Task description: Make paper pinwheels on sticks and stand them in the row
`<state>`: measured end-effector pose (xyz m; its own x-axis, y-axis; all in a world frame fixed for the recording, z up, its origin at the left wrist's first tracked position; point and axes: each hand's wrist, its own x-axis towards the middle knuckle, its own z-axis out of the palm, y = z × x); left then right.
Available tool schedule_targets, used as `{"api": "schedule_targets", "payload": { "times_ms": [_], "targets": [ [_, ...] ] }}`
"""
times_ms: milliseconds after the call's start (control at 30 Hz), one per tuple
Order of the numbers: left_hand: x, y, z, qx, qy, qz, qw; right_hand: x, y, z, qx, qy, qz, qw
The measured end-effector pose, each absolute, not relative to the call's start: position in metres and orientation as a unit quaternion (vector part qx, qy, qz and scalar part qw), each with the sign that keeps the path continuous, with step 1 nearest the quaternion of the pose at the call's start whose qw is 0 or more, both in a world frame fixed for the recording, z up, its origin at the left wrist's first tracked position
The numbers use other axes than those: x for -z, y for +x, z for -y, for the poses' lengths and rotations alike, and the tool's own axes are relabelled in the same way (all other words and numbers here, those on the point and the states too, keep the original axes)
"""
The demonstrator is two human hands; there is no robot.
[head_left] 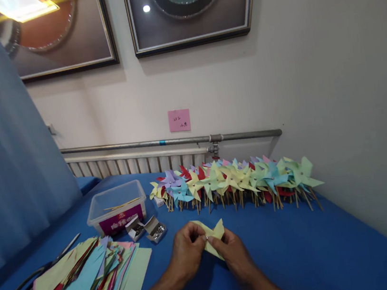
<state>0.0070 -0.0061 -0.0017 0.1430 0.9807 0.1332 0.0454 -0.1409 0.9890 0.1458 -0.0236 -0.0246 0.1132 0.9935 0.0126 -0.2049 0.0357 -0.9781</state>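
Between my two hands is a pale yellow paper pinwheel, partly folded, with its points bent toward the middle. My left hand is closed on its left side, thumb and finger pinched near the centre. A small shiny spot, perhaps a pin head, shows at the fingertips. My right hand grips the lower right part, its thumb pressed on the paper near the middle. The fingers behind the paper are hidden. Both hands are above the blue tabletop.
Finished pinwheels on sticks lie in a long row at the back. Left stand a plastic tub with thin sticks and two small boxes of metal pins. Stacked coloured paper overlaps scissors. A curtain hangs far left.
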Motion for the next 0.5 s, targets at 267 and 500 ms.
{"api": "schedule_targets", "payload": {
  "times_ms": [267,500],
  "targets": [
    [-0.010,0.005,0.009,-0.516,0.538,-0.433,0.507,0.018,0.147,0.029,-0.544,-0.457,0.394,0.583],
    [-0.008,0.004,0.006,-0.512,0.518,-0.445,0.521,0.034,0.148,0.017,-0.556,-0.458,0.363,0.591]
  ]
}}
